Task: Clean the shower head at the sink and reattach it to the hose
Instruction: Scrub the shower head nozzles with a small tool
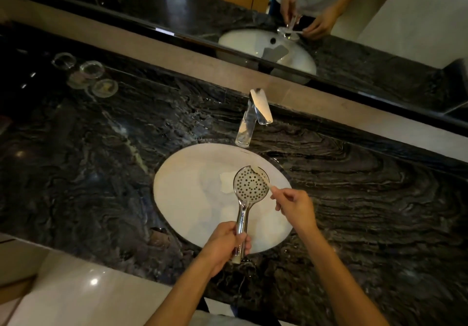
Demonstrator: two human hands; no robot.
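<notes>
1. Over the white sink (182, 199), we are holding the shower head (249, 185) with its perforated face turned up toward us, above the basin and not touching it.
2. Our left hand (222, 244) is clenching the chrome handle near its lower end, fingers wrapped fully around it.
3. Our right hand (295, 206) is pinching a toothbrush (263, 177) by its handle, laying the bristle end against the far rim of the face.
4. We are judging this to be the scrubbing step; cleaning is under way and reattachment is not yet begun.
5. The faucet (253, 118) is showing no running water, and no hose is in view.
6. Next, we are expecting to need short strokes across the nozzle holes, the left grip keeping the head steady.
</notes>
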